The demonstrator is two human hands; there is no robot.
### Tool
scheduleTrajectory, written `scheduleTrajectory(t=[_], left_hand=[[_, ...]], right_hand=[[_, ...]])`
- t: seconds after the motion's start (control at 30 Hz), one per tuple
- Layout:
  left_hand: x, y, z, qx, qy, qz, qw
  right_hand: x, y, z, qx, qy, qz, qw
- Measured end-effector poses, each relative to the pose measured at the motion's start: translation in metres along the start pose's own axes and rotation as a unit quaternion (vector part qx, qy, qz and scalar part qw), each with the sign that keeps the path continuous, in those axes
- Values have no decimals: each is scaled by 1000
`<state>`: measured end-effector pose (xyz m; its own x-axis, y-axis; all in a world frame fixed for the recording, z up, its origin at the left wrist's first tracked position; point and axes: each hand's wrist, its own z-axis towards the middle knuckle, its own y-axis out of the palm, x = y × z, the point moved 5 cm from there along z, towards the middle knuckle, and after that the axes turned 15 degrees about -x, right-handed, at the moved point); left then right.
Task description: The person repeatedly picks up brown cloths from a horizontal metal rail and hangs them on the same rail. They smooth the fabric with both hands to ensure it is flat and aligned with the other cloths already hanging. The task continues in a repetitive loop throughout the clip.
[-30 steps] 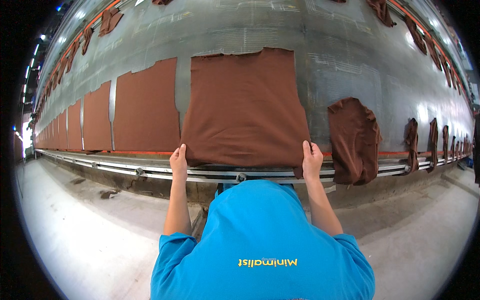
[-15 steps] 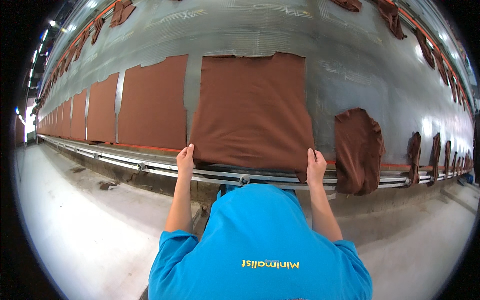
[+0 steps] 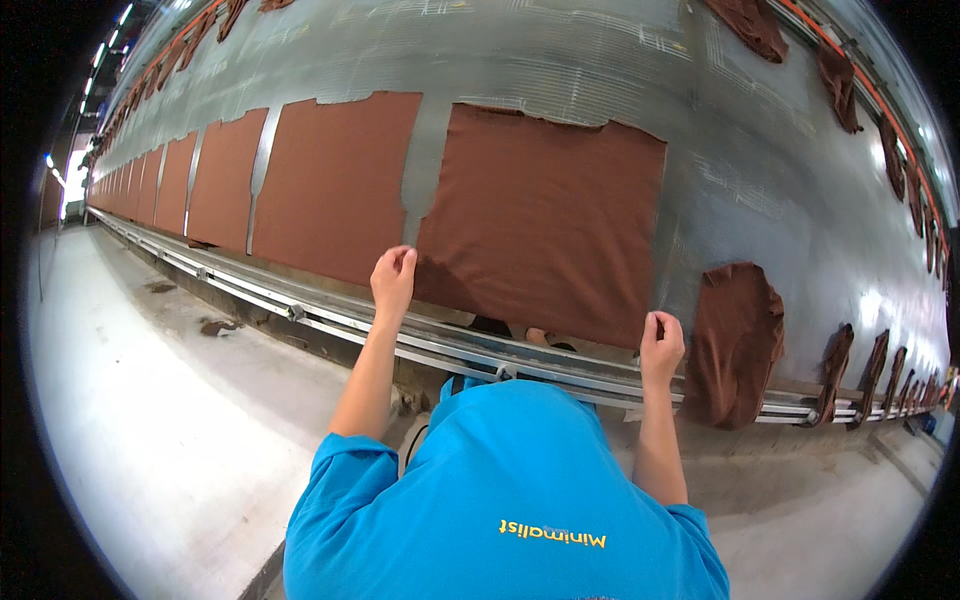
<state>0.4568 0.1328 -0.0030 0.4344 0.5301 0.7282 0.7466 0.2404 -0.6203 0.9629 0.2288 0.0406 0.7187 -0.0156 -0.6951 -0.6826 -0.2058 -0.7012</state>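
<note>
grip: left hand (image 3: pixel 393 282) and right hand (image 3: pixel 661 350) pinched the near corners of the brown panel (image 3: pixel 545 215), mostly on the grey counter (image 3: pixel 560 60); creases had smoothed (nice), so it seemed closer to lying flat.

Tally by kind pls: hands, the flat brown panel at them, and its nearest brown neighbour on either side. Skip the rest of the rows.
Hands: 2, the left hand and the right hand
Flat brown panels: 2, the near panel and the left-side panel
Crumpled brown piece: 1
Total: 5
</note>
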Motion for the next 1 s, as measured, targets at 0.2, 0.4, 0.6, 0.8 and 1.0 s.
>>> scheduleTrajectory(t=[0.2, 0.4, 0.6, 0.8, 1.0], left_hand=[[59, 19, 105, -14, 36, 35, 999], [96, 33, 199, 0, -30, 11, 999], [112, 40, 230, -110, -73, 29, 991], [118, 35, 230, -98, 22, -89, 991], [122, 38, 234, -113, 81, -99, 985]], right_hand=[[-112, 59, 74, -175, -181, 28, 967], [-192, 135, 163, -236, -364, -37, 900], [-227, 186, 261, -208, -434, -138, 866], [-239, 203, 316, -127, -432, -227, 864], [-235, 210, 338, -124, -415, -202, 878]])
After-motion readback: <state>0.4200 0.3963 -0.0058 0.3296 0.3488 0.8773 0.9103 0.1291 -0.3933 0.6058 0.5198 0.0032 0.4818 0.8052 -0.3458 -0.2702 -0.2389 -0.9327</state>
